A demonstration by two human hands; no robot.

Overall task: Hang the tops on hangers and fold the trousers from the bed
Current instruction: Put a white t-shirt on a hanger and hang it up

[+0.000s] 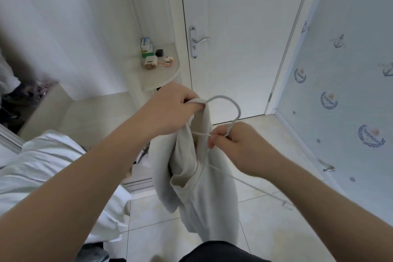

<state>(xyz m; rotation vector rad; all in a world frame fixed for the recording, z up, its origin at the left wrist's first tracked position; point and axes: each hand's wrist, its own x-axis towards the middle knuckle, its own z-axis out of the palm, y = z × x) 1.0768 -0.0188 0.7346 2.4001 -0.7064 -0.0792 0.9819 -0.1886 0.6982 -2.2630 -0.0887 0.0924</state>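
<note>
Head view: hands (170, 108) (236, 149) hold top (204, 198), hanger (236, 105) partly inside.

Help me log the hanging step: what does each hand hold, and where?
The left hand grips the pale top by its upper edge; the right hand pinches the hanger at the neck below its hook.

Tiled floor (265, 229) open below and ahead, free up to the shut door (234, 27). Bed (42, 176) crowds the left, close under the left forearm. Shelf (163, 78) with small gadgets just past the left hand (170, 106). Wall (340, 91) closes the right. Top (204, 198) fills the gap between the hands; hanger (222, 96) arm juts right below the right hand (240, 149).
</note>
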